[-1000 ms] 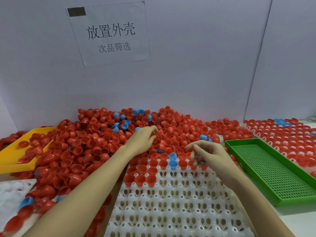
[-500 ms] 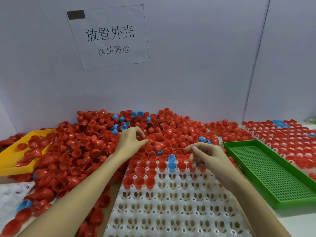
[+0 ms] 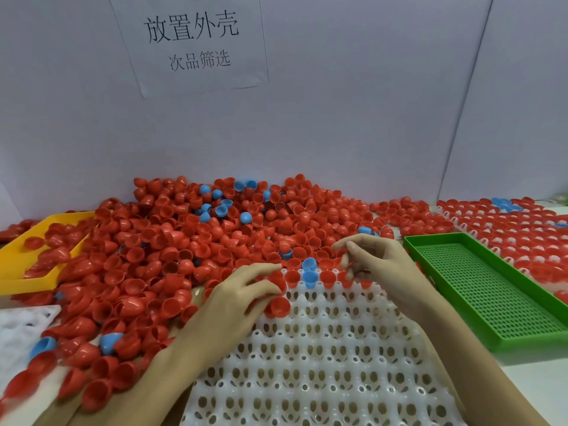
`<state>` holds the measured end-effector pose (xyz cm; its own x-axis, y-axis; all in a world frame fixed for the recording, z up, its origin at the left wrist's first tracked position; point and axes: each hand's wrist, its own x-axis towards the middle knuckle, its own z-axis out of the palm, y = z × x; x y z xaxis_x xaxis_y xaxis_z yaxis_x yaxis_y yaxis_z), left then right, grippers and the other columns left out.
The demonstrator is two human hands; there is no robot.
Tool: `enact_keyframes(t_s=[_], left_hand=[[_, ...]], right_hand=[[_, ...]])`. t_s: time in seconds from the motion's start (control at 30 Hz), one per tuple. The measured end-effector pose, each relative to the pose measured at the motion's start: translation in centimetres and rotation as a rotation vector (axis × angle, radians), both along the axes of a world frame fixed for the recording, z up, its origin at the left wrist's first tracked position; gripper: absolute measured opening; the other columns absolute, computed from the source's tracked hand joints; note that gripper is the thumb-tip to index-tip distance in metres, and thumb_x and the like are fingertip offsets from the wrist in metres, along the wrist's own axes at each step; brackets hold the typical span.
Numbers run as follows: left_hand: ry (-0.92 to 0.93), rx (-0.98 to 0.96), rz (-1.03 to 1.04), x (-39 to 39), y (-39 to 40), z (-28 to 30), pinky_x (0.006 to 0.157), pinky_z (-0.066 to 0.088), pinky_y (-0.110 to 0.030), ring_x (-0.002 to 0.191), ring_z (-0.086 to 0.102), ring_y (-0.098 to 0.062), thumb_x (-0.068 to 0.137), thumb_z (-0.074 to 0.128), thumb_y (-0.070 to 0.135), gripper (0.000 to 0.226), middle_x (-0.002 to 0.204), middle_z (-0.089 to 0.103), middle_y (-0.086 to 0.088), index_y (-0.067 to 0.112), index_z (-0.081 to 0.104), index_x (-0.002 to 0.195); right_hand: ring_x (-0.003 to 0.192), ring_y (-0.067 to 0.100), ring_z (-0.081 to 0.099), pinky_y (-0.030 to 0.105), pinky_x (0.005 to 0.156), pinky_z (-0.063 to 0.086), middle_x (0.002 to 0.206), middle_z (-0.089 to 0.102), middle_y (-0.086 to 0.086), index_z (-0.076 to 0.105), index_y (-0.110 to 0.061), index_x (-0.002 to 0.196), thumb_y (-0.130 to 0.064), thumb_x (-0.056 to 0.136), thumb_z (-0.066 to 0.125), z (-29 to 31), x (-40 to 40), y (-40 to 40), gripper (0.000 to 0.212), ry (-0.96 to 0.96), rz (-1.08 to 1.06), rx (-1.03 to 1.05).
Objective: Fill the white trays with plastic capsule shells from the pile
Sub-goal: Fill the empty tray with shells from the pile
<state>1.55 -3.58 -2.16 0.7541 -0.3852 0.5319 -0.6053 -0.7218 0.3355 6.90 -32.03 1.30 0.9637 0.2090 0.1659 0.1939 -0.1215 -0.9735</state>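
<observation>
A pale grey partition wall (image 3: 338,118) carries a paper sign (image 3: 190,44) with printed Chinese characters, and below it a work surface is covered by a wide pile of red and blue plastic capsule shells (image 3: 172,241). In front of the pile lies a white tray (image 3: 307,364) of empty sockets; only its far rows hold shells, mostly red with two blue. The left hand (image 3: 236,302) reaches over the tray's far left corner, fingers curled around a red shell (image 3: 278,305). The right hand (image 3: 378,265) hovers at the tray's far right, fingers bent and pinching a small red piece. A green perforated tray (image 3: 491,290) sits to the right, a filled tray (image 3: 516,229) beyond it, and a yellow tray (image 3: 21,265) to the left.
</observation>
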Motion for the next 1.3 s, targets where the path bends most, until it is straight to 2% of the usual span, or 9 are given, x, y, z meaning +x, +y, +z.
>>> enact_keyframes(t_s=[0.13,0.27,0.33,0.53,0.7,0.87,1.03,1.17,1.3], left_hand=[[-0.027,0.075,-0.002,0.1,-0.8,0.2,0.111,0.046,-0.023,0.132,0.053,-0.006,0.101,0.065,0.02,0.021,0.142,0.06,0.009,0.019,0.078,0.118],[0.081,0.117,0.015,0.3,-1.6,0.0,0.122,0.034,-0.029,0.14,0.041,0.004,0.107,0.051,0.039,0.035,0.147,0.056,0.019,0.024,0.07,0.133],[0.133,0.137,0.039,0.3,-1.5,-0.2,0.125,0.028,-0.029,0.144,0.034,0.006,0.104,0.051,0.05,0.044,0.151,0.05,0.023,0.027,0.067,0.138],[0.122,0.125,0.077,0.5,-1.6,-0.4,0.12,0.028,-0.024,0.138,0.036,0.01,0.1,0.06,0.05,0.038,0.145,0.054,0.026,0.031,0.071,0.131],[0.06,0.196,0.099,0.3,-1.8,-0.9,0.117,0.01,-0.012,0.143,0.034,0.007,0.104,0.049,0.053,0.044,0.15,0.051,0.024,0.032,0.065,0.139],[0.024,0.111,0.037,-0.4,-1.6,0.0,0.117,0.028,-0.02,0.136,0.048,0.007,0.102,0.052,0.049,0.041,0.141,0.062,0.02,0.031,0.069,0.135],[0.076,0.185,-0.025,-1.0,-2.0,0.3,0.12,0.026,-0.016,0.133,0.044,0.016,0.102,0.042,0.06,0.047,0.138,0.06,0.029,0.037,0.071,0.131],[0.224,-0.027,-0.004,0.2,-2.0,2.1,0.112,0.034,-0.016,0.125,0.05,0.019,0.096,0.043,0.067,0.047,0.126,0.062,0.037,0.043,0.072,0.123],[0.213,-0.058,0.116,5.6,-2.3,4.6,0.095,0.053,-0.019,0.105,0.062,0.007,0.102,0.059,0.039,0.026,0.116,0.069,0.022,0.03,0.073,0.123]], right_hand=[[0.074,0.021,0.071,0.027,0.072,0.06,0.087,0.076,0.009,0.081,-0.018,0.108,-0.016,0.11,0.055,-0.1,0.0,0.0,0.026,-0.006,0.005,0.003],[0.074,0.02,0.071,0.026,0.071,0.06,0.086,0.076,0.008,0.081,-0.018,0.108,-0.016,0.109,0.055,-0.1,0.1,0.1,0.026,-0.005,0.008,-0.005],[0.074,0.02,0.071,0.025,0.071,0.06,0.087,0.076,0.009,0.08,-0.017,0.108,-0.016,0.109,0.055,-0.1,0.1,0.0,0.025,-0.007,0.011,-0.003],[0.073,0.02,0.071,0.022,0.068,0.058,0.086,0.076,0.008,0.081,-0.018,0.106,-0.016,0.109,0.055,-0.3,0.3,0.0,0.026,0.002,0.016,0.015],[0.073,0.021,0.071,0.027,0.071,0.06,0.086,0.076,0.008,0.082,-0.022,0.104,-0.017,0.11,0.055,-0.5,0.4,0.0,0.028,-0.005,0.021,0.004],[0.073,0.02,0.071,0.024,0.069,0.059,0.086,0.076,0.008,0.082,-0.02,0.105,-0.018,0.11,0.055,-0.7,0.6,-0.2,0.026,0.011,0.007,0.019],[0.073,0.02,0.07,0.027,0.07,0.058,0.086,0.076,0.008,0.08,-0.016,0.108,-0.017,0.11,0.055,-0.8,0.7,-0.6,0.025,0.018,-0.014,0.013],[0.071,0.018,0.069,0.028,0.069,0.057,0.085,0.076,0.007,0.079,-0.014,0.108,-0.015,0.11,0.054,-0.6,0.9,-0.8,0.025,0.011,-0.027,0.034],[0.072,0.018,0.069,0.026,0.067,0.057,0.084,0.076,0.007,0.079,-0.013,0.108,-0.015,0.11,0.054,-0.6,1.0,-0.9,0.025,0.007,-0.033,0.048]])
